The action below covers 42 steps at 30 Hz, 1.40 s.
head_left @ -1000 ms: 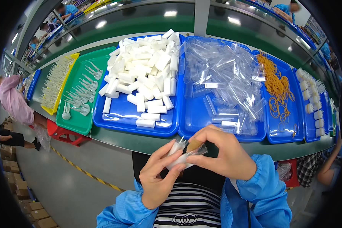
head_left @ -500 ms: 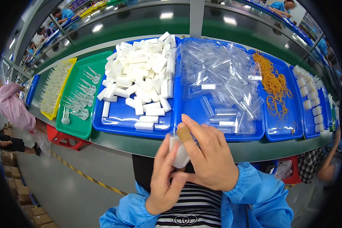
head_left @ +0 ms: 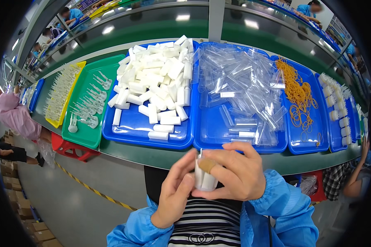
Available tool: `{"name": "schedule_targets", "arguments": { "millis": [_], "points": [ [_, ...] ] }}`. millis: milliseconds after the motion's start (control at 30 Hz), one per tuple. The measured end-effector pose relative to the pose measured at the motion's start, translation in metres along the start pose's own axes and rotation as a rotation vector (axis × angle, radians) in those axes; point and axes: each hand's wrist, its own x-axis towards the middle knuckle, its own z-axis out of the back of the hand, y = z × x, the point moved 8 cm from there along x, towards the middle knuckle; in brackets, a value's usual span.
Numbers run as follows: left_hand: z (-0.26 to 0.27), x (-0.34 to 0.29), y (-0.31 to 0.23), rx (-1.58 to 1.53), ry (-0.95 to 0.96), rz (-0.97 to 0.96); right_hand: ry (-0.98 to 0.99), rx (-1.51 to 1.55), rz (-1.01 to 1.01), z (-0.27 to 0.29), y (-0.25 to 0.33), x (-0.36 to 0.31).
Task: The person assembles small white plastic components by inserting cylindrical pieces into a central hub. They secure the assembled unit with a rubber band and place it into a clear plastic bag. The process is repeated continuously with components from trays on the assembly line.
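Between my hands, in front of the trays, is a white cylindrical part (head_left: 205, 181) with a thin stem at its top. It stands nearly upright. My right hand (head_left: 237, 171) grips it, thumb at its base and fingers around the upper right side. A tan wrap covers one of those fingers. My left hand (head_left: 178, 185) closes on its left side with curved fingers and thumb. Straight ahead, a blue tray (head_left: 142, 136) carries white foam-like blocks (head_left: 160, 82). To its right, another blue tray (head_left: 210, 142) holds clear plastic tubes or sleeves (head_left: 247, 86).
Orange rubber bands (head_left: 294, 90) lie in a narrower blue tray at right, beside a tray of white cylindrical pieces (head_left: 336, 101). Leftward, a green tray (head_left: 80, 138) and a yellow tray (head_left: 57, 121) hold white stemmed parts. A red stool (head_left: 72, 149) stands below. Other people sit nearby.
The white part has turned from tilted to more upright. My right hand has shifted slightly right, its fingers now curled around the part's top. The trays' contents look the same.
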Motion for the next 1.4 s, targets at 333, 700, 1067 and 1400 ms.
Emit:
{"name": "schedule_targets", "arguments": {
  "millis": [333, 700, 1067, 1400],
  "points": [
    [0.004, 0.001, 0.013, -0.066, -0.025, 0.200, 0.182, 0.209, -0.136, -0.009, -0.011, -0.001],
    [-0.009, -0.003, 0.021, 0.008, 0.069, 0.345, 0.231, 0.200, -0.111, -0.013, -0.004, -0.003],
    [-0.050, 0.004, 0.042, -0.131, 0.205, 0.538, 0.205, 0.047, 0.002, 0.019, -0.010, -0.025],
    [-0.085, 0.022, 0.065, 0.067, 0.368, 0.595, 0.040, 0.168, -0.424, 0.113, -0.099, -0.065]
  ]
}}
